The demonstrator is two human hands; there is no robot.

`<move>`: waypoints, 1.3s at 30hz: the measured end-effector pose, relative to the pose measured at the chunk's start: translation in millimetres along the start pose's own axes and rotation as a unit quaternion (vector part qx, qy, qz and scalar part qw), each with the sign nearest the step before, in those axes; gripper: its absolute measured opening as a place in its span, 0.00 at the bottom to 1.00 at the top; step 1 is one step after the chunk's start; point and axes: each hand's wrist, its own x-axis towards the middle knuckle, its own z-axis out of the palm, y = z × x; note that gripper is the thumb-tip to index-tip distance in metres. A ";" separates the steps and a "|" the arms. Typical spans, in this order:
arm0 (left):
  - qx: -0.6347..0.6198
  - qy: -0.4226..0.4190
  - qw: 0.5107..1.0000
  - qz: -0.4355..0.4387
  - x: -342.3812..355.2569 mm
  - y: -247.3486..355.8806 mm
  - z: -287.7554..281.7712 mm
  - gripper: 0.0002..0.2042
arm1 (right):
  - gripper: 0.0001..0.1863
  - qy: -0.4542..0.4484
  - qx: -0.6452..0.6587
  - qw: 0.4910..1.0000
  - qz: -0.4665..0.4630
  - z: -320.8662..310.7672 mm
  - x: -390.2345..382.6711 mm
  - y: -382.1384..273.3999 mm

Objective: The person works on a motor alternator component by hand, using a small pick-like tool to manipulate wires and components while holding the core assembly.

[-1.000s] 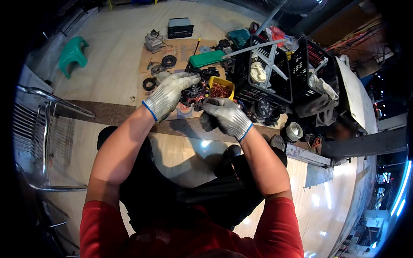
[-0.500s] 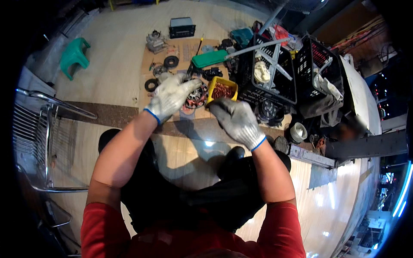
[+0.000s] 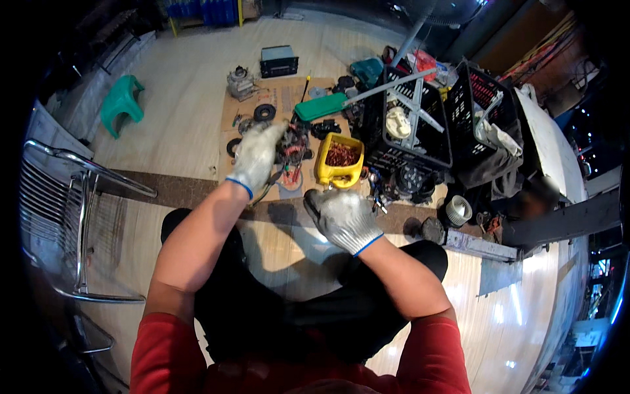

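My left hand (image 3: 256,156), in a white knit glove with blue cuff, is closed at the left edge of a round motor part with copper-coloured windings (image 3: 293,146); its fingertips are partly hidden. In a matching glove with dark-stained fingers, my right hand (image 3: 342,215) hovers just below a yellow cut-open plastic jug (image 3: 357,175). Its fingers curl together, and what they hold, if anything, cannot be made out. Small copper-coloured pieces (image 3: 341,155) fill the jug. A green oblong lid or tray (image 3: 320,106) lies beyond the motor part, beside a thin yellow-tipped tool (image 3: 307,84).
Cardboard (image 3: 231,119) under the parts bears a black ring (image 3: 264,112) and a metal housing (image 3: 241,83). A black box-shaped unit (image 3: 279,62) sits behind. Black crates (image 3: 436,141) crowd the right, near a white fan wheel (image 3: 458,211). Leftward are a green stool (image 3: 123,102) and metal chair (image 3: 79,223).
My right hand has drawn back toward me from the yellow jug, uncovering its near end. My left hand has shifted slightly nearer, and the motor part now appears tilted.
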 end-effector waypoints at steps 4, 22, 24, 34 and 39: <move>-0.201 -0.036 0.975 -0.089 7.3 6.3 -2.7 0.17 | 0.07 0.005 -0.039 0.999 0.037 11.7 -0.2 6.2; -0.159 -0.112 0.978 -0.075 0.5 7.3 1.0 0.14 | 0.18 -0.100 0.545 0.817 0.162 0.1 29.9 36.8; -0.120 -0.105 0.986 -0.053 -3.3 5.9 1.8 0.14 | 0.14 -0.100 0.617 0.754 0.201 0.1 34.6 27.2; -0.179 -0.144 0.970 -0.078 -8.4 8.1 6.1 0.12 | 0.11 -0.073 0.768 0.579 0.264 1.4 33.6 16.4; -0.237 -0.157 0.953 -0.108 -10.5 9.4 7.0 0.12 | 0.12 -0.017 0.729 0.643 0.233 26.0 31.5 28.6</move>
